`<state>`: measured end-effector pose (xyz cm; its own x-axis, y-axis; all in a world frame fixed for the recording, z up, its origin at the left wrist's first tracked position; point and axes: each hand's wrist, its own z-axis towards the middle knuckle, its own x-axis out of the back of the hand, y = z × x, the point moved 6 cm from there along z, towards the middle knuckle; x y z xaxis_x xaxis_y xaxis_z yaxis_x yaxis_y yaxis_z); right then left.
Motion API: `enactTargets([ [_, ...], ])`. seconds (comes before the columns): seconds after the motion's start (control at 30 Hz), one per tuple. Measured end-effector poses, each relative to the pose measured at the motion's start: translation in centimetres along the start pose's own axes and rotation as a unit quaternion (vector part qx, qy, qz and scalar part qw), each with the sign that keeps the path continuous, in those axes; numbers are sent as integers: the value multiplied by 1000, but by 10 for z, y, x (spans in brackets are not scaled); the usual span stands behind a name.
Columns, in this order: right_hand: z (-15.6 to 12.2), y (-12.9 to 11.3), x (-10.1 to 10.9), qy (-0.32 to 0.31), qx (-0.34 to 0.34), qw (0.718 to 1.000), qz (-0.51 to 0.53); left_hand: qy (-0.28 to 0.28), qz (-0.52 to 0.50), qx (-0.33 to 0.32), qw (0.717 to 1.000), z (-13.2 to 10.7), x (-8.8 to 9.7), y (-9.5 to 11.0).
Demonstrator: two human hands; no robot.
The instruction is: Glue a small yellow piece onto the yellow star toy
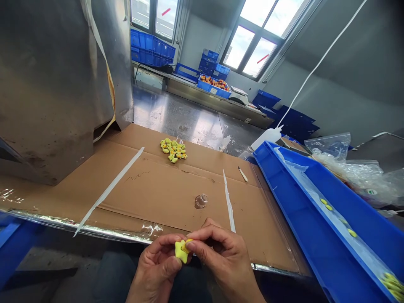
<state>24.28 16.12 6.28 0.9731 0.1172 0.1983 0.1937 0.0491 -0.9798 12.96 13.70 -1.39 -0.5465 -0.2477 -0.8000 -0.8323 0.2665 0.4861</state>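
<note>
My left hand (158, 265) and my right hand (221, 256) meet at the near edge of the cardboard, both pinched on one small yellow star-shaped piece (180, 251). The right fingertips press a small orange-yellow bit onto its top. A pile of several similar yellow and orange pieces (173, 150) lies farther back on the cardboard sheet (142, 185). A small clear cup (201, 201) stands just beyond my hands.
A long blue bin (303, 219) lined with plastic holds a few yellow pieces at my right. A white squeeze bottle (267, 137) with a long tube stands behind it. Clear plastic bags (353, 172) lie farther right. A metal machine housing (47, 84) rises at left.
</note>
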Motion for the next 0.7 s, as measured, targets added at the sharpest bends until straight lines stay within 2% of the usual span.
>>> enactTargets([
  [0.3, -1, -8, -1, 1, 69, 997, -46, 24, 24, -26, 999, 0, 4, 1],
  [0.7, -5, -11, -3, -25, 80, 993, -78, 42, 48, -76, 995, -5, 2, 8],
])
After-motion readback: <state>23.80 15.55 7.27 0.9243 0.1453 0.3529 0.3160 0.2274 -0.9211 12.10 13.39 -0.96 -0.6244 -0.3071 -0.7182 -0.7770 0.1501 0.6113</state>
